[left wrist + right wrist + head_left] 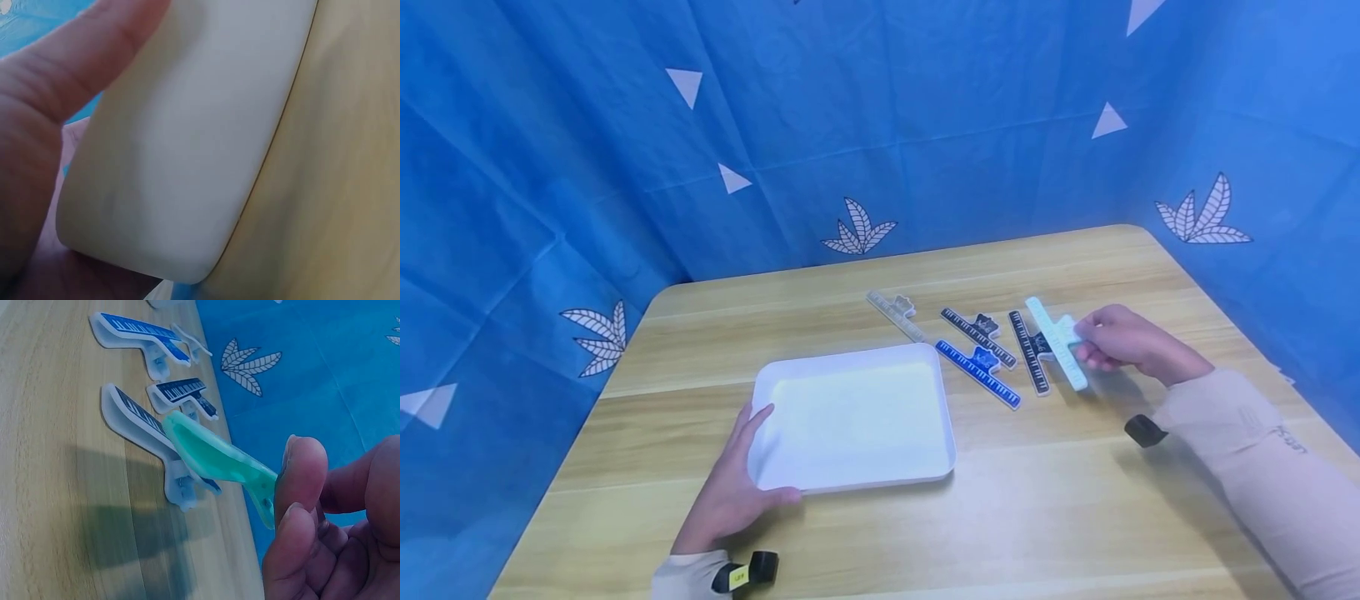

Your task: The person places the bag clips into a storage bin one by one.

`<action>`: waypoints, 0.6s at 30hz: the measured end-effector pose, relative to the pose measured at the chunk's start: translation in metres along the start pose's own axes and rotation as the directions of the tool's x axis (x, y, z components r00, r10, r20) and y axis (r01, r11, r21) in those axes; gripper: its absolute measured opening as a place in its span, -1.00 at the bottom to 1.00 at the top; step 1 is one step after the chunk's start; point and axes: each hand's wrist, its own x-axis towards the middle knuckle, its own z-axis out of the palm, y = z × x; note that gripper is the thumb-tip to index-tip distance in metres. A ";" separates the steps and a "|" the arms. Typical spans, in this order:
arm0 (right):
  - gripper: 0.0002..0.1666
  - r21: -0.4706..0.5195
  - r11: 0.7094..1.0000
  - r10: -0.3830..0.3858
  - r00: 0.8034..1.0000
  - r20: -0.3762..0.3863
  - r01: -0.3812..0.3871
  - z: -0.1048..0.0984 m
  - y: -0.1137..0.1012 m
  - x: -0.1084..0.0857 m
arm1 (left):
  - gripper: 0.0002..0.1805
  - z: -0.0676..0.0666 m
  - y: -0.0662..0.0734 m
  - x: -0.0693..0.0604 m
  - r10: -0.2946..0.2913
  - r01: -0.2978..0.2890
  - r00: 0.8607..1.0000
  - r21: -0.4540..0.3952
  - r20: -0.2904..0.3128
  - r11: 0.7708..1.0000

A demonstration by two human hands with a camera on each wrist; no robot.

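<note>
My right hand (1120, 340) pinches a mint-green clip (1056, 342) with a long ruler-like bar by its handle tab, holding it above the table. The right wrist view shows the clip's green inner side (212, 453) beside the fingertips. My left hand (737, 487) grips the near left corner of a white rectangular tray (853, 421), fingers at its left rim and thumb along its near side. In the left wrist view, the thumb (81, 56) lies against the tray's outer wall (187, 144). No clip lies in the tray.
Right of the tray lie a blue piano-key clip (979, 372), a black one (979, 335) and another black one (1030, 354) near the held clip. Behind the tray is a greyish clear clip (897, 314). A blue patterned cloth (880, 125) hangs behind the wooden table (1037, 517).
</note>
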 end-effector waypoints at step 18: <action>-0.42 -0.010 1.000 -0.010 1.000 0.007 0.010 0.010 -0.008 0.001 | 0.29 0.001 0.003 0.001 -0.066 0.066 0.998 0.014 -0.007 0.998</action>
